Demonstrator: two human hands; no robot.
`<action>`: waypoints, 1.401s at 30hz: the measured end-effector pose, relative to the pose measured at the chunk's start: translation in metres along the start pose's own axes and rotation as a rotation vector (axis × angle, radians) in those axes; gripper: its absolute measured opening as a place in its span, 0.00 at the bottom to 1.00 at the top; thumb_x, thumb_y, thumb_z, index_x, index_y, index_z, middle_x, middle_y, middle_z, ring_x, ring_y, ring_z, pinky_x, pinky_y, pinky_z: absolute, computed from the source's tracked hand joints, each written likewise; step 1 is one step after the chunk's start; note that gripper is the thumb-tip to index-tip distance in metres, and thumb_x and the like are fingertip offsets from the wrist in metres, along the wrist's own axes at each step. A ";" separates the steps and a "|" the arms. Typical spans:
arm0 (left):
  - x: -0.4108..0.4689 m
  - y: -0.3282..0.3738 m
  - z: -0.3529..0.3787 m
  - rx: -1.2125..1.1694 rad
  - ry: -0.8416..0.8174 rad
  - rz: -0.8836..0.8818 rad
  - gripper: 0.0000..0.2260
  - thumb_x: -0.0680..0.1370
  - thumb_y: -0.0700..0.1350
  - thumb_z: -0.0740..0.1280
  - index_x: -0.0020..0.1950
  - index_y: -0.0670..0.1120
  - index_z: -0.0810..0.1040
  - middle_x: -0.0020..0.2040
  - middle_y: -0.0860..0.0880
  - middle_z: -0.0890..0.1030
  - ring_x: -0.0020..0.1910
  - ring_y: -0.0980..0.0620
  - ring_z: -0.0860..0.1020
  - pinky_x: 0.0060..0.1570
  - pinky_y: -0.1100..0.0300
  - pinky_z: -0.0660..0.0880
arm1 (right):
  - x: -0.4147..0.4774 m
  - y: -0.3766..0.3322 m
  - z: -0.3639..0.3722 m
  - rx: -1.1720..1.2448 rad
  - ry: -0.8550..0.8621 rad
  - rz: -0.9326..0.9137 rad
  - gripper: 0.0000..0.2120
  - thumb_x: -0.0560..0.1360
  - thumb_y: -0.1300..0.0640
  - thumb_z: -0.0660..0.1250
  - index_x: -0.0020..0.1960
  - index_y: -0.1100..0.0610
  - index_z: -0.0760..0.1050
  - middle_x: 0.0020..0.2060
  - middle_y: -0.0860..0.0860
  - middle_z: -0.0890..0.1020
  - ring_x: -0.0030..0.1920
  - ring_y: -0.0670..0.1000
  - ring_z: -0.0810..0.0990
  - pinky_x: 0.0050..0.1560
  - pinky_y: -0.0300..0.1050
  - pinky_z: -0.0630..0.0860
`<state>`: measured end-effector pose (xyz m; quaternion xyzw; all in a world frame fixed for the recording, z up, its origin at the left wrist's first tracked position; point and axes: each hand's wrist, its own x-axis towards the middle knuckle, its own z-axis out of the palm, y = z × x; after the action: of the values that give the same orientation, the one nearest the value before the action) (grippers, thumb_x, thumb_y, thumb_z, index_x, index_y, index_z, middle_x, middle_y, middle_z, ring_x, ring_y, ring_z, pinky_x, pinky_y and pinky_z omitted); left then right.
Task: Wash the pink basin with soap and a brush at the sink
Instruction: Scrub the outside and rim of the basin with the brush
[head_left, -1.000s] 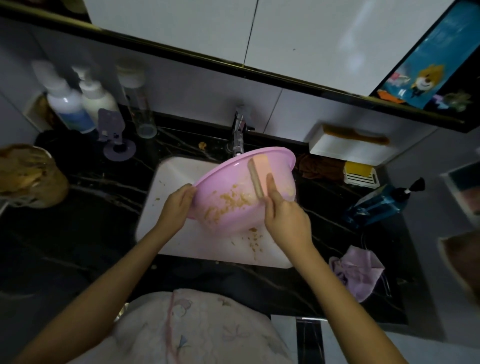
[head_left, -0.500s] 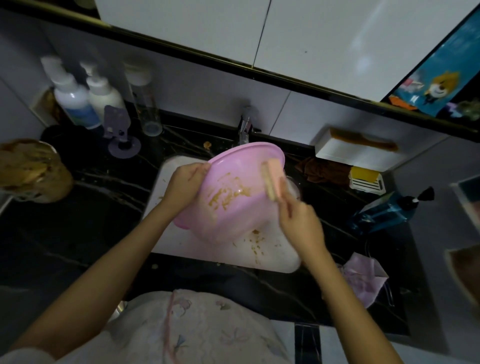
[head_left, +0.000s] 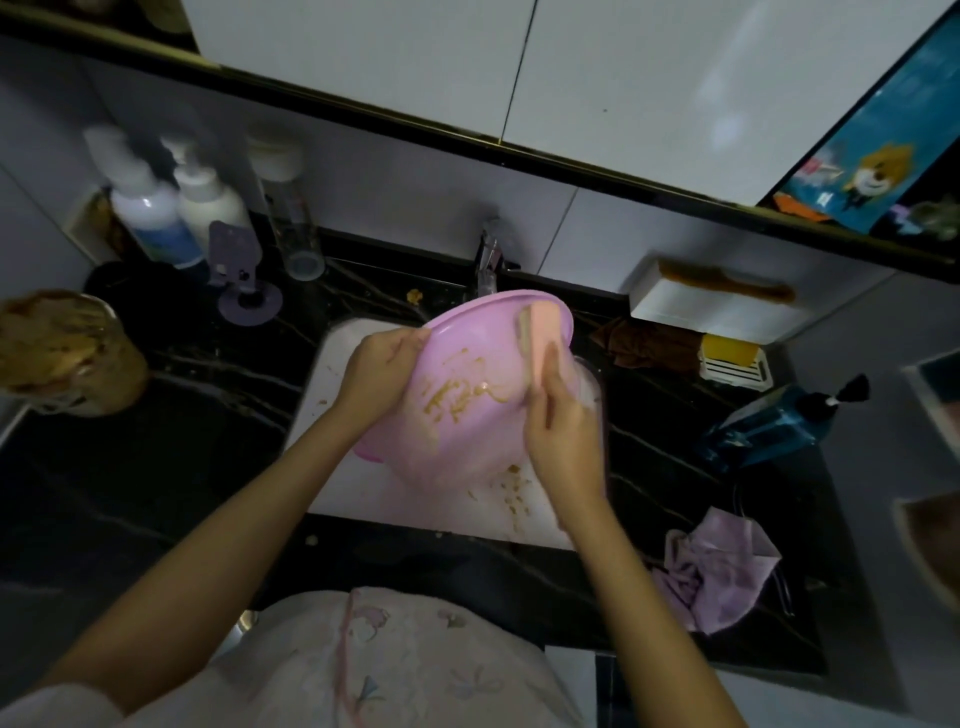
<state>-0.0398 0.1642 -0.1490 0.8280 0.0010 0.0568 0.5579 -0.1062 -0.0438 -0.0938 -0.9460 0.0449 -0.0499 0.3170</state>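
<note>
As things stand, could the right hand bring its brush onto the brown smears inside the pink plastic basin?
Probably yes: the right hand holds the brush inside the tilted basin, smears just beside, nothing between.

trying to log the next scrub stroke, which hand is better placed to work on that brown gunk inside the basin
The right hand. It holds the brush already inside the tilted pink basin, beside the brown residue. The left hand grips the rim, holding the basin over the sink.
</note>
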 end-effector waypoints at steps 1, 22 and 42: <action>0.003 -0.001 -0.002 -0.003 0.014 -0.001 0.22 0.75 0.61 0.55 0.35 0.45 0.74 0.33 0.49 0.75 0.35 0.52 0.72 0.41 0.50 0.73 | -0.014 -0.008 0.012 -0.023 -0.033 -0.090 0.26 0.79 0.48 0.50 0.76 0.44 0.51 0.32 0.58 0.79 0.33 0.61 0.78 0.32 0.52 0.74; -0.010 -0.005 -0.004 -0.052 0.047 -0.017 0.26 0.75 0.62 0.55 0.35 0.40 0.75 0.33 0.42 0.77 0.34 0.50 0.72 0.38 0.51 0.72 | -0.021 0.024 0.012 0.174 0.025 0.381 0.20 0.83 0.50 0.48 0.73 0.48 0.63 0.44 0.56 0.80 0.37 0.50 0.75 0.41 0.45 0.74; -0.014 0.005 0.000 0.046 0.052 -0.015 0.26 0.75 0.62 0.54 0.34 0.41 0.74 0.32 0.43 0.77 0.33 0.51 0.71 0.39 0.49 0.73 | 0.035 0.028 0.015 0.548 0.127 0.489 0.27 0.73 0.41 0.52 0.64 0.55 0.73 0.34 0.46 0.73 0.34 0.48 0.72 0.34 0.41 0.67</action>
<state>-0.0538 0.1611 -0.1462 0.8388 0.0228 0.0740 0.5389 -0.0709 -0.0612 -0.1209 -0.7825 0.2740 -0.0417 0.5576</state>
